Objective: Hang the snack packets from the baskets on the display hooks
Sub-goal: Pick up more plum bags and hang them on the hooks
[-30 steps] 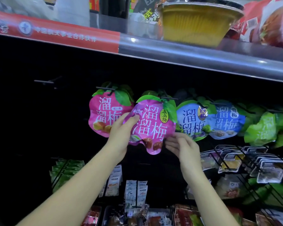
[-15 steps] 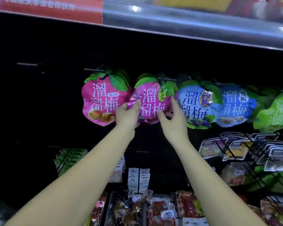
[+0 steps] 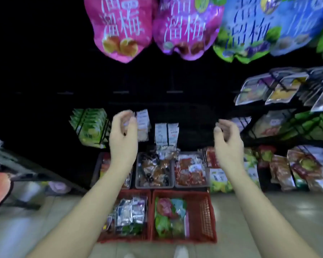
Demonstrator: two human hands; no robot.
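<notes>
Left hand [image 3: 122, 135] and right hand [image 3: 227, 144] have let go of the purple packet [image 3: 186, 28], now hanging in the row above. Both hover loosely curled and empty above the red baskets [image 3: 205, 216], probably to fetch another.

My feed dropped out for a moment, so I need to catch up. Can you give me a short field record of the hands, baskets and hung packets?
left hand: empty, fingers loosely curled, raised
right hand: empty, fingers loosely curled, raised
left basket: red, on the floor, holds silver packets
right basket: red, beside it, holds coloured packets
hung row, left to right: pink packet, purple packet, blue packet
image: blurred
</notes>
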